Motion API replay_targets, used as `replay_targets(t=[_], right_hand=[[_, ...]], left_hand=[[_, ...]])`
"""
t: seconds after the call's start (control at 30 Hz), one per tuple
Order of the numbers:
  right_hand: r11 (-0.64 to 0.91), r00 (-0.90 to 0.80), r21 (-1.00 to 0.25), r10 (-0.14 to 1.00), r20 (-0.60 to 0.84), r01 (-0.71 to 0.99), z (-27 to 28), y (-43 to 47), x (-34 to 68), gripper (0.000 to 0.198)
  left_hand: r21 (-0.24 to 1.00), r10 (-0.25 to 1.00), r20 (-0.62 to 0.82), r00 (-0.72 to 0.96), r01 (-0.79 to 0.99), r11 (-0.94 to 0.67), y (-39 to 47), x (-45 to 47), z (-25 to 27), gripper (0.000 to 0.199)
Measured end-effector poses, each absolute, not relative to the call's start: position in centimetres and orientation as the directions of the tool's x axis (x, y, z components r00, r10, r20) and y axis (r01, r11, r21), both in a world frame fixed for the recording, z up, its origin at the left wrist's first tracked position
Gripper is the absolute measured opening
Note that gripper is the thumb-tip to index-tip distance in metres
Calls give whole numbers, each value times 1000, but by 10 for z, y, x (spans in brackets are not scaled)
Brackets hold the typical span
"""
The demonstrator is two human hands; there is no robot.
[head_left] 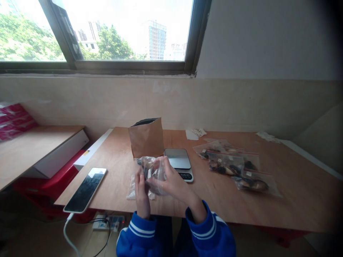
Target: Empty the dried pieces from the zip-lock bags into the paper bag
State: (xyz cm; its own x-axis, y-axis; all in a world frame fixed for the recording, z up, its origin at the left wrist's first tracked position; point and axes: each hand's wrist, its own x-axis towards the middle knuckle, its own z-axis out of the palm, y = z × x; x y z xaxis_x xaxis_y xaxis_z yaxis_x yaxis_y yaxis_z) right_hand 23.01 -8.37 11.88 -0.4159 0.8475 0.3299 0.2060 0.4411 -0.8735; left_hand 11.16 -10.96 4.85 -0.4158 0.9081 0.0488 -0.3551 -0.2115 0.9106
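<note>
Between my two hands is a clear plastic bag (157, 175) with dark and tan pieces inside, held up over the table's front part. My left hand (141, 192) grips its left side with the fingers pointing up. On its right side my right hand (173, 182) is closed around the plastic. Flat on the table under my left hand lie more clear bags (131, 192), partly covered. Just behind stands an open brown paper bag (147, 139). A kitchen scale (178, 159) with a silver plate and dark display sits right behind my right hand.
Several filled zip bags (227, 166) lie on the right of the wooden table (211, 200). A phone (86, 191) with a white cable rests at the left edge. Crumpled white paper (195, 134) is at the back. Below stands a power strip (108, 223).
</note>
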Motion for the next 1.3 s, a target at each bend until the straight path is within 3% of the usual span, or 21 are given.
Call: replay_targets(t=[0.2, 0.33, 0.43, 0.57, 0.73, 1.0, 1.13, 1.3], right_hand=[[511, -462, -841, 798, 388, 177, 109, -73, 223, 41], [442, -411, -878, 846, 340, 184, 96, -67, 222, 44], [427, -393, -887, 856, 335, 173, 89, -65, 222, 34], [485, -420, -863, 818, 393, 138, 86, -66, 225, 21], [488, -520, -862, 777, 355, 141, 85, -61, 228, 29], [458, -613, -883, 729, 304, 106, 87, -50, 227, 20], [419, -604, -890, 761, 237, 179, 86, -46, 228, 31], [521, -613, -798, 748, 255, 304, 83, -44, 229, 53]], left_hand=[[962, 887, 13, -462, -235, -137, -105, 101, 36, 43], [946, 876, -33, -481, -299, -128, -98, 105, 32, 38], [927, 866, -62, -497, -351, -135, -90, 106, 35, 38], [906, 875, -97, -474, -407, -120, -79, 101, 37, 42], [895, 877, -175, -448, -443, -47, -68, 95, 26, 46], [850, 899, -208, -385, -527, -30, -65, 91, 22, 42], [856, 918, -185, -350, -516, -24, -69, 88, 22, 38], [896, 920, -58, -389, -427, -124, -73, 90, 20, 35]])
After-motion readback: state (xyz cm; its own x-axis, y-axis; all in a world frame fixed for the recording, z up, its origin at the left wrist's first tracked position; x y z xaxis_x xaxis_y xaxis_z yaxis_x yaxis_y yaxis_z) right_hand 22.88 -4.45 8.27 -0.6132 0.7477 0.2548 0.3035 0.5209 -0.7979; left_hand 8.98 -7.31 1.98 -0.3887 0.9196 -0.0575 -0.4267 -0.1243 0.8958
